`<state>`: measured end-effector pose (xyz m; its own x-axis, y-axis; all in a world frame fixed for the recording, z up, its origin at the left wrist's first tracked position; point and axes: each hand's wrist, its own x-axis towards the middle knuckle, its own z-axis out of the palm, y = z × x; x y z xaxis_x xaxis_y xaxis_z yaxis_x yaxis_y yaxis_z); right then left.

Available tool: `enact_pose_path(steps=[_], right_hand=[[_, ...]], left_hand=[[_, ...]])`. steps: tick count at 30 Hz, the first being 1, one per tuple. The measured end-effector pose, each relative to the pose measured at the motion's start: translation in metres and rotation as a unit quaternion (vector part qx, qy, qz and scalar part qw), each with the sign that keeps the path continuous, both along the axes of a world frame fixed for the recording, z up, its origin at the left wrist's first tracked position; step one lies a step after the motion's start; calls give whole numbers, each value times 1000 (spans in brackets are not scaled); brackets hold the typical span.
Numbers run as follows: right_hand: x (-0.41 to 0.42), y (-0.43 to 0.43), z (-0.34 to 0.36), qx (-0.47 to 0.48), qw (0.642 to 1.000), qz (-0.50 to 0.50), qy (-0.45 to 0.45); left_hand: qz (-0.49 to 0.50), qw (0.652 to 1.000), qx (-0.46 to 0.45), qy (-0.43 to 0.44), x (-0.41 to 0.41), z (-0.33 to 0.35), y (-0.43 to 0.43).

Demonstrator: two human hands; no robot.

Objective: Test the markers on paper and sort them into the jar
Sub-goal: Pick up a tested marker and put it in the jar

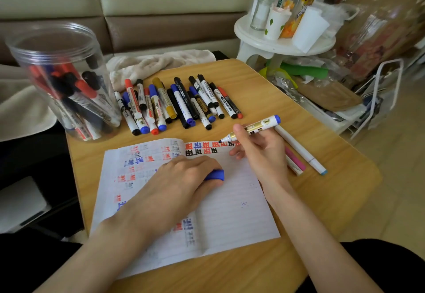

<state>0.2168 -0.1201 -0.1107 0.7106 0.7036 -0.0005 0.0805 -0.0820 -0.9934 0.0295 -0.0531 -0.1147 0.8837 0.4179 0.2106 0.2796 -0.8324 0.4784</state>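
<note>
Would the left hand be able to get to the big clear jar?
Probably yes: the jar stands open-topped at the table's left, with nothing between. But the left hand grips a blue cap.

**Markers, paper and jar**

A clear jar (62, 81) stands upright and open at the far left corner of the tabletop (264, 81), holding red, blue and black markers. Loose markers (177, 104) lie side by side along the far edge. The open lined paper (230, 200) lies near the middle, with red, blue and black marks across its far edge. An uncapped marker (253, 129), white and gold, slants in the right hand (259, 152), tip at those marks. The left hand (181, 177) grips a blue cap (215, 175).
</note>
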Motion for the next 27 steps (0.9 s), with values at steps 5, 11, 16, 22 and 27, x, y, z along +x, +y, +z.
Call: enact_pose_path(steps=[5, 11, 16, 22, 27], right_hand=[[0, 1, -3, -3, 1000, 0, -9], [3, 5, -10, 13, 999, -10, -38], [5, 9, -17, 13, 998, -2, -65], [4, 6, -18, 18, 994, 2, -108], [3, 6, -18, 15, 993, 4, -115]], left_hand=[[0, 1000, 10, -2, 0, -3, 0], [3, 1000, 10, -15, -1, -9, -2], [4, 1000, 2, -20, -1, -11, -1], [-1, 1000, 2, -19, -3, -11, -2], [1, 1000, 0, -15, -3, -11, -2]])
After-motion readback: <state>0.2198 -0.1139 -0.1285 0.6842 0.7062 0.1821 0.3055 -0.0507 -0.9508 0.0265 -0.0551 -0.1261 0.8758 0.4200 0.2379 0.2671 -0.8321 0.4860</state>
